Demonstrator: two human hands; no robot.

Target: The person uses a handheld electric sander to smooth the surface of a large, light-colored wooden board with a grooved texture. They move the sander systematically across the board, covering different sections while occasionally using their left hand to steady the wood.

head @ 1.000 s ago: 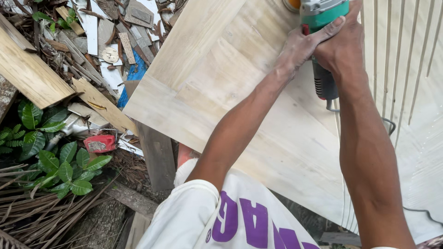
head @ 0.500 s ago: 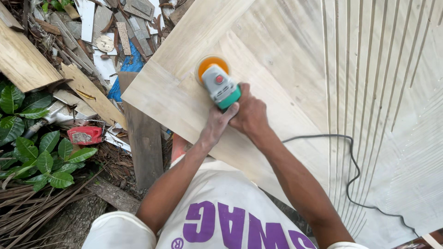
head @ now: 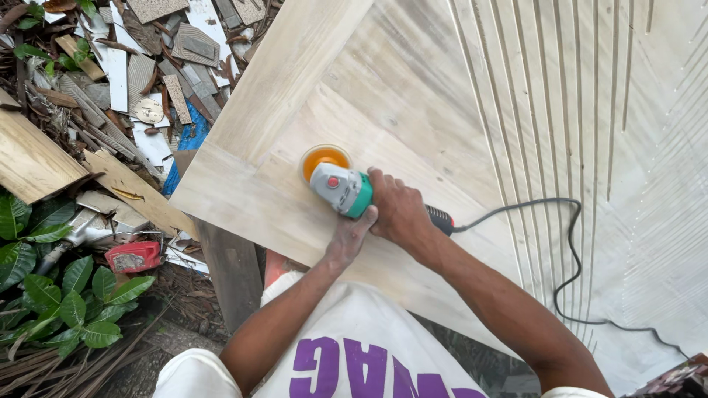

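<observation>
Nearest to me, my left hand comes up from below and presses its fingers against the underside of the sander, touching the green body rather than closing round it. Just beside it, my right hand is clenched over the sander's rear grip, knuckles up, with the black handle end sticking out past the wrist. The sander sits flat on the panel, its orange disc down on the pale wood, close to the panel's near-left edge. That edge runs diagonally just below and left of the tool, so little wood is left that way; beyond it the ground drops to a post. Up and right the panel stretches wide, with plain boards, then long grooves. The cord trails right from the handle and loops across the grooved part. Farther left, off the panel, lie scrap wood, a red tin and leaves.
</observation>
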